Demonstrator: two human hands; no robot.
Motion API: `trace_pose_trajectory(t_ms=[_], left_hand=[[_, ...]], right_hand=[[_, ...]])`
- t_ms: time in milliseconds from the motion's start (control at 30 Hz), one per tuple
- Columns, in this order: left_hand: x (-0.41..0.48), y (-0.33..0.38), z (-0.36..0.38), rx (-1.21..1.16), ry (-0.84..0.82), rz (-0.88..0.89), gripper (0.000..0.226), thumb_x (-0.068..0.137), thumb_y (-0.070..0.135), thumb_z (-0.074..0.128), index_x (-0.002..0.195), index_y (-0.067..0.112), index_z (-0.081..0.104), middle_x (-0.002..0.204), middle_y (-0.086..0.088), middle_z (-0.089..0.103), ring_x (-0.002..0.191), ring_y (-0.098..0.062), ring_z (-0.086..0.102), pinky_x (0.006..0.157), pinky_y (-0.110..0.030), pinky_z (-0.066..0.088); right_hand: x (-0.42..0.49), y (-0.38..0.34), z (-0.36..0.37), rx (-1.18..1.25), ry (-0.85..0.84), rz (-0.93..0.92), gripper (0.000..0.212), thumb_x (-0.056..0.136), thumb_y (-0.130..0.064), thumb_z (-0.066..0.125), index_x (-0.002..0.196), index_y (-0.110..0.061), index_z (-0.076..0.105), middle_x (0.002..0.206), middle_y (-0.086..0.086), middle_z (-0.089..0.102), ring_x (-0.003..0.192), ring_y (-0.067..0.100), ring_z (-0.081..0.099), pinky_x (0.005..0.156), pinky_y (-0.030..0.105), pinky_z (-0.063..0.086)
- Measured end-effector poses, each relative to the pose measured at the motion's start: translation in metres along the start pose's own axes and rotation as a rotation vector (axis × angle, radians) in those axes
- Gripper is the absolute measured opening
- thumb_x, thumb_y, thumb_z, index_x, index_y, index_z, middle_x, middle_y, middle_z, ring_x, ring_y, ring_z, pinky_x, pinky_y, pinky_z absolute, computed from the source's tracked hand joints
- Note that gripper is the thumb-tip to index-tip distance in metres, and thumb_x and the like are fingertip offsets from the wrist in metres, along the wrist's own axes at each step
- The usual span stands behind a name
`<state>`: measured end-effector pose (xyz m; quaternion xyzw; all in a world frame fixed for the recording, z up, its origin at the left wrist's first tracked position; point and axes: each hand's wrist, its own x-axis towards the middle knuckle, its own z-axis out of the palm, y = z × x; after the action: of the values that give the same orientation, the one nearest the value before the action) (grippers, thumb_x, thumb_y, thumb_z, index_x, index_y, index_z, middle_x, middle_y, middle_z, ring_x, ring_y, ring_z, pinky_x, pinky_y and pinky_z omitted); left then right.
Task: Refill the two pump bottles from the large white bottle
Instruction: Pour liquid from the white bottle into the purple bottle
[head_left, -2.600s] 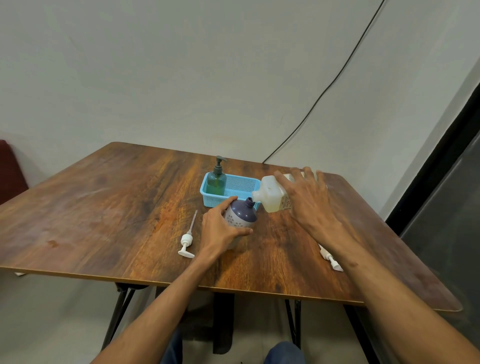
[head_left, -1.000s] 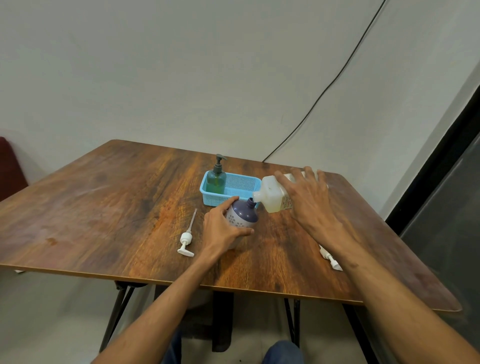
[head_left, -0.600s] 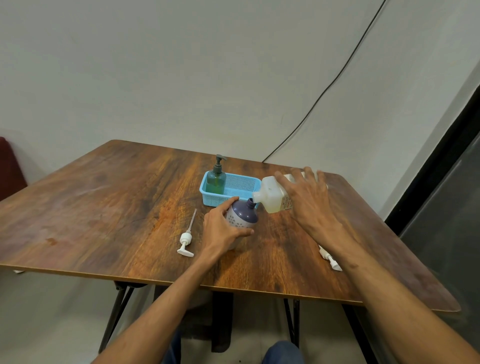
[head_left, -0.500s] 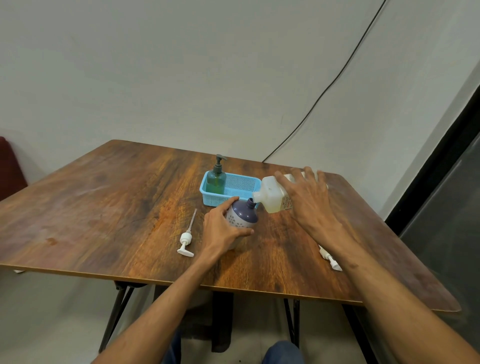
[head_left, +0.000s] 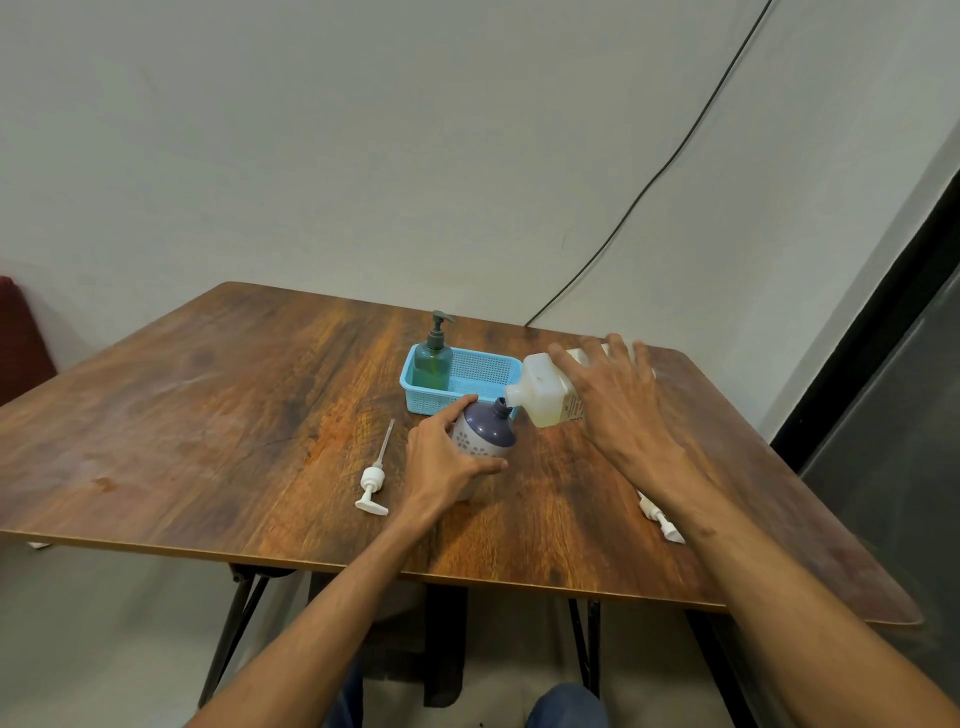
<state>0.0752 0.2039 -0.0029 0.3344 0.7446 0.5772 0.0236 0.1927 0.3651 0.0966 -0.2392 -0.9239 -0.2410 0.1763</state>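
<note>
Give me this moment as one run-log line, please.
step: pouring | right hand: tips large white bottle | left hand: steadies purple bottle | pump: on table

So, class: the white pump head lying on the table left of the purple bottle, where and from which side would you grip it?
Grip the white pump head at its round collar, from above, fingers pinching across it. It lies flat on the table; the thin dip tube would likely flex, and the left hand is nearest.

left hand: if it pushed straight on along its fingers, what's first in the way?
The left hand already wraps the purple bottle. Beyond that, probably the blue basket right behind; depth unclear.
</note>
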Motion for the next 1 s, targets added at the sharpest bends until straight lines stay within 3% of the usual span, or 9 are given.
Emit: trace_pose_trajectory(t_ms=[1000], left_hand=[[0.0023, -0.0015, 0.0030, 0.015, -0.005, -0.001, 0.097, 0.054, 0.032, 0.098, 0.140, 0.016, 0.056, 0.133, -0.001, 0.063, 0.119, -0.014, 0.059, 0.105, -0.041, 0.051]], right_hand=[[0.0030, 0.0035, 0.0012, -0.060, -0.017, -0.019, 0.092, 0.074, -0.025, 0.084, 0.150, -0.031, 0.033, 0.144, 0.014, 0.048, 0.133, 0.041, 0.041, 0.110, 0.061, 0.030]])
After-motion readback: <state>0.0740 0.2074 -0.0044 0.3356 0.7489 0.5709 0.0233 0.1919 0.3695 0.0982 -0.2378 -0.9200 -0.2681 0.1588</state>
